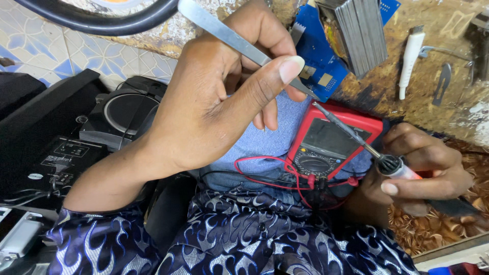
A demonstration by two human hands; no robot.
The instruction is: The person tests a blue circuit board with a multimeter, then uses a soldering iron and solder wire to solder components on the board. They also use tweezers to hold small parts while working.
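1. Steel tweezers (239, 43) run from the top centre of the frame down to the middle, pinched between the thumb and fingers of the left hand (214, 102); their tips end at the lower edge of a blue circuit board (318, 66).
2. That left hand fills the centre of the frame, closed firmly around the tweezers, thumb pressed on top.
3. At the right edge, the right hand (428, 170) is curled around the handle of a soldering iron (377, 155), gripping it just behind the dark collar.
4. The iron's thin tip points up and to the left, ending close to the tweezer tips at the board's lower edge.
5. The two hands are well apart, only their tools meeting near the board.
6. A red multimeter (331, 142) lies below the board, centre right, resting on blue cloth over the lap; the iron's shaft crosses above it.
7. Red and black test leads (265, 175) loop out from the meter's lower end.
8. A white tool (410, 58) lies on the worn brown bench (433, 107) in the upper right.
9. A black speaker (122, 114) sits at the left.
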